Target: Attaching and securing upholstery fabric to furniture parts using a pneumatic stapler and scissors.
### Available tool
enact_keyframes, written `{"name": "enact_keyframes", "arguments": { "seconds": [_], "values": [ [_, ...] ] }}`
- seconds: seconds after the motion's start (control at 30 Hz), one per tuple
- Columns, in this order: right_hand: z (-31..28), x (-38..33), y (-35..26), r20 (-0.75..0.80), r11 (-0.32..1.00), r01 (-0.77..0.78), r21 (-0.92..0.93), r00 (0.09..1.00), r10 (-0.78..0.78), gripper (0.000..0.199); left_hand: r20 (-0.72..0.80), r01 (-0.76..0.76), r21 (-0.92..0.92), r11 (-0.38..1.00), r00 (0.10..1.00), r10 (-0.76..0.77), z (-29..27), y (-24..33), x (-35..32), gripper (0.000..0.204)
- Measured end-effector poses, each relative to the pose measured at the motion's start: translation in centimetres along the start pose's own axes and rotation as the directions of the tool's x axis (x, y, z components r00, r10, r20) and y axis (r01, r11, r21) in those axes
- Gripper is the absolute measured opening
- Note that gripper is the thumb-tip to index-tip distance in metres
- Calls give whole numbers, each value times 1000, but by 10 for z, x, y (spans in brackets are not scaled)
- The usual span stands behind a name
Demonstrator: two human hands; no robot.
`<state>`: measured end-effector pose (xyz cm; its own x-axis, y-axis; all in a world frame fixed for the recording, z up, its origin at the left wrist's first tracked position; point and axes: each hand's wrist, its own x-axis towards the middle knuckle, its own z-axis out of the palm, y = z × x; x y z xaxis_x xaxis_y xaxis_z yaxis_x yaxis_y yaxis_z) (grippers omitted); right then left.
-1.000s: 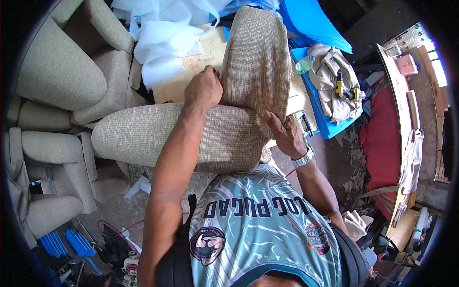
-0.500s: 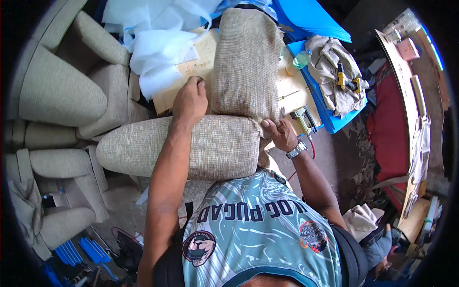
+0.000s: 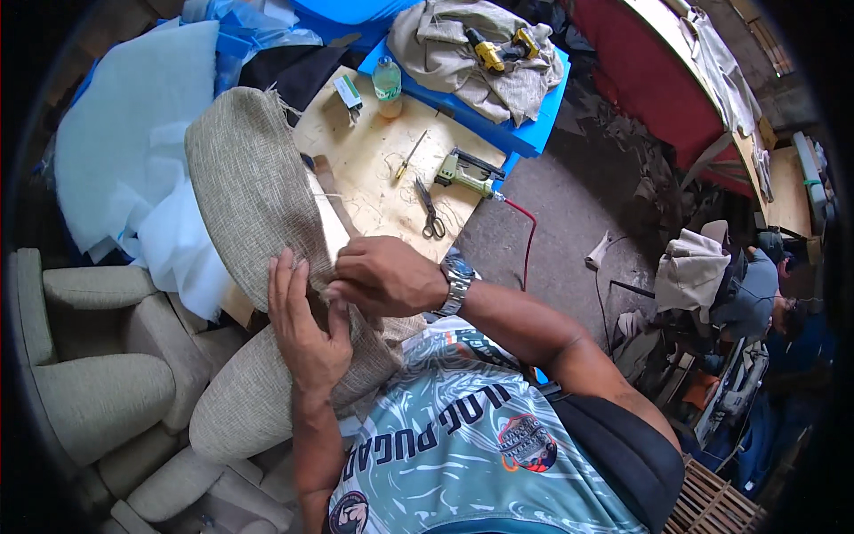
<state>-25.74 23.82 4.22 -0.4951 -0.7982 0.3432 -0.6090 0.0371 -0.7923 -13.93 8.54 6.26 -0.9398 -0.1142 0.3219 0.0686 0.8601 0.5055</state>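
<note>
A padded piece covered in woven beige fabric [image 3: 249,178] stands tilted in front of me, its edge turned toward my right. Against its lower end my left hand [image 3: 307,343] lies with fingers stretched flat and the thumb apart. My right hand [image 3: 391,274] is closed in a pinch on the fabric's edge, right beside the left thumb; the fingertips partly hide what they grip. Below my hands, a second rounded padded section [image 3: 253,392] in the same fabric reaches to my lap, partly behind my left forearm.
On the wooden tabletop [image 3: 356,142] lie scissors [image 3: 429,212], a screwdriver [image 3: 409,158], a staple gun [image 3: 469,173] with a red hose, a small box [image 3: 347,91] and a bottle [image 3: 387,84]. Yellow drills [image 3: 501,49] rest on cloth behind. Beige sofas [image 3: 107,400] stand left; another person [image 3: 752,294] is at right.
My view has turned rightward. The padded piece is tilted, its edge now facing right. My left hand has come down flat on it, and my right hand has moved to pinch the fabric edge.
</note>
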Motion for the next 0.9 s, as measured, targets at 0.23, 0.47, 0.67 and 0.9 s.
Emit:
{"name": "enact_keyframes", "arguments": {
  "seconds": [0.23, 0.47, 0.67, 0.9],
  "values": [
    [-14, 31, 23, 127, 953, 187, 238, 967, -221, 22, -133, 273, -40, 961, 952, -276, 33, 5, 13, 82],
    [-80, 23, 194, 343, 917, -311, 251, 914, 216, 22, -555, 619, -22, 785, 645, -525, 69, 16, 46, 23],
    [-106, -14, 296, 458, 908, -418, -38, 800, 387, 25, -560, 513, 322, 796, 781, -277, 65, 0, 67, 25],
    [-132, 110, 152, 178, 968, 135, 211, 968, -174, 27, -683, 368, 188, 910, 715, -148, 44, -5, 4, 27]
  ]
}}
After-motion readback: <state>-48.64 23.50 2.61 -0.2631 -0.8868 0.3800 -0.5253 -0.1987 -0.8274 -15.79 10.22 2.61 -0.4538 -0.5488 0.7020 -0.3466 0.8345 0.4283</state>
